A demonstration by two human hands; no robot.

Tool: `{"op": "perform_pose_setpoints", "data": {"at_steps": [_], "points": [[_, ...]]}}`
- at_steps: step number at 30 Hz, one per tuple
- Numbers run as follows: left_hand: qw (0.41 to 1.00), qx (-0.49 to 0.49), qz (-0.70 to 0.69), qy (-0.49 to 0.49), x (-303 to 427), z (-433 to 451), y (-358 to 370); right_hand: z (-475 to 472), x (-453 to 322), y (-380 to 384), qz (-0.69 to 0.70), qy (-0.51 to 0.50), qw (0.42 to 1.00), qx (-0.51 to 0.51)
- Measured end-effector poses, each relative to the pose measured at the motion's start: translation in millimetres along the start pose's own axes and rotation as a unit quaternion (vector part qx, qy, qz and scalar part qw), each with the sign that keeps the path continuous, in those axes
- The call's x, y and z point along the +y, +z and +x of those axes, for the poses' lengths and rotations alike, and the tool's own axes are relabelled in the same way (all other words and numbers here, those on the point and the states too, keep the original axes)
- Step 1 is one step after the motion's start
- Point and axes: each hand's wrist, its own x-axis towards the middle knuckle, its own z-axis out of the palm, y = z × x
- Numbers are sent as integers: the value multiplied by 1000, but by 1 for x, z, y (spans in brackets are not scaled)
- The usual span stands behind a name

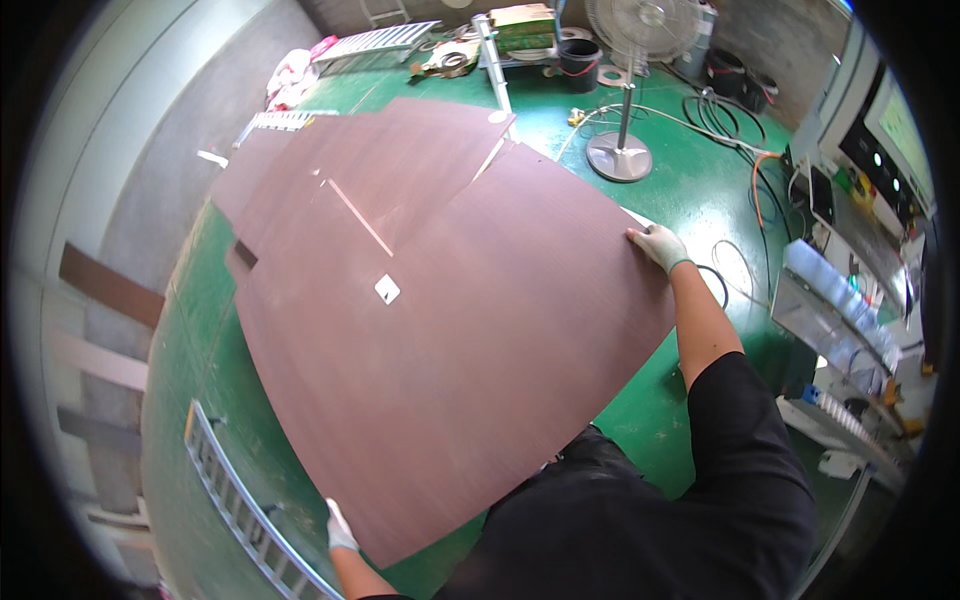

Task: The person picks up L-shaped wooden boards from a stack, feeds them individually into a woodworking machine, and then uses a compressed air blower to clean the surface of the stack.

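Observation:
A large brown wood-grain panel spreads out before me, its near edge close to my body. Wearing a pale glove, my left hand holds its near left edge. My right hand, also gloved, grips the right edge with the thumb on the top face. Other brown panels lie at the far side, partly covered by this one. A white square label with a dark mark sits on the brown surface. Farther off lies a thin pale strip. The fingers beneath the panel are hidden.
A metal roller conveyor stands at the lower left. Beyond the panels are a pedestal fan, a black bucket and another conveyor. Cables cross the green floor. A machine with a screen and a cluttered cart line the right.

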Motion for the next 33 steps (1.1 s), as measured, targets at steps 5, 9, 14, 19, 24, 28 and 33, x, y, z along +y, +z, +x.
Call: {"op": "perform_pose_setpoints", "data": {"at_steps": [5,9,14,19,24,28,33], "points": [[992,91,88,29,3,5,-15,-9,16,9,1,25,998,-59],[986,100,119,56,22,7,-9,-55,27,0,3,65,996,-66],[982,49,115,139,74,4,26,-146,57,-4,12,142,989,-40],[985,10,114,126,96,107,-44,-241,117,38,5,146,989,-7],[959,10,230,167,120,160,-50,-351,134,40,84,184,979,33],[936,6,280,211,145,148,-9,-432,155,43,150,268,949,70],[910,15,327,255,152,162,1,-512,158,40,190,326,922,86]]}}
